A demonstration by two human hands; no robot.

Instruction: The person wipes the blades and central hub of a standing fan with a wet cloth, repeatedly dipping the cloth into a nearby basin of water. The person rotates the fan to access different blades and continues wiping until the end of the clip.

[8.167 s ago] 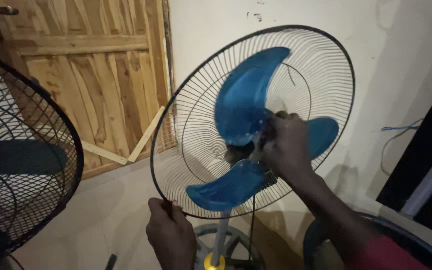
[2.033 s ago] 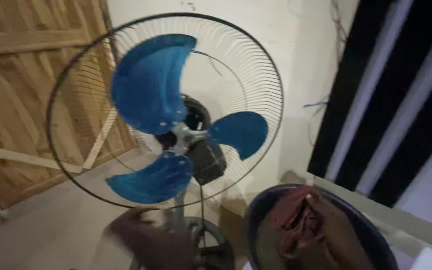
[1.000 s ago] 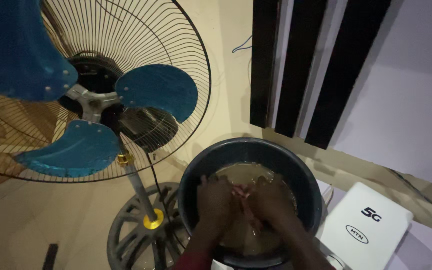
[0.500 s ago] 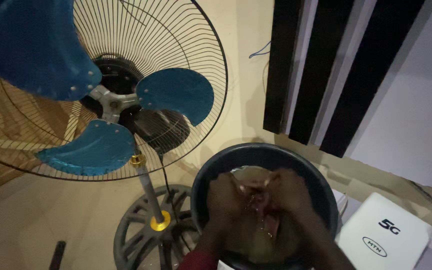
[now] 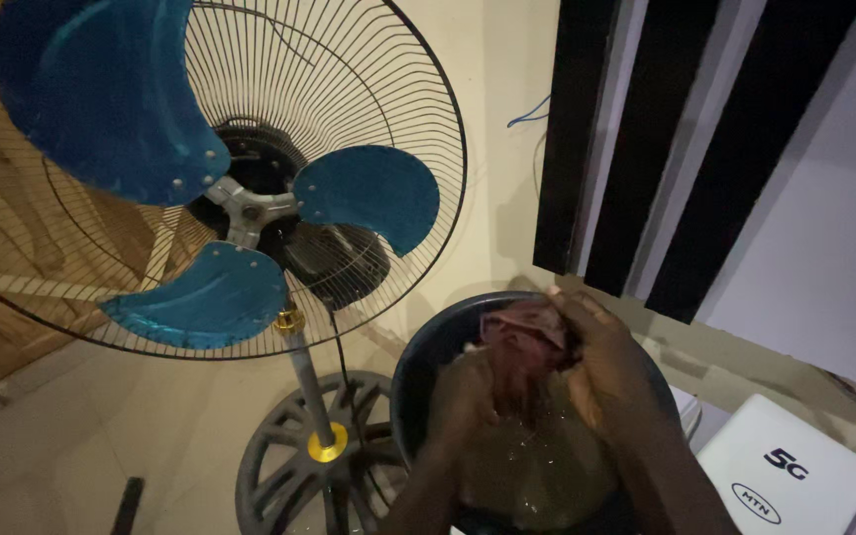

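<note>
Here, in the head view, both hands are over a round dark plastic basin [image 5: 416,369] of cloudy water. The right hand [image 5: 608,372] has its fingers curled tight around a wet reddish-brown cloth [image 5: 525,332], lifted just above the water. The left hand [image 5: 468,396] grips the same cloth lower down. Left of the basin stands a pedestal fan with three blue blades [image 5: 364,193], its wire rear guard exposed. A white box [image 5: 785,476] lies at the right.

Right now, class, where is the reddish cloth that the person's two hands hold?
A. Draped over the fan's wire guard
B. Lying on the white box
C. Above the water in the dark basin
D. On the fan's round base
C: both hands, left hand and right hand, grip the cloth over the water-filled basin, beside the fan.
</note>
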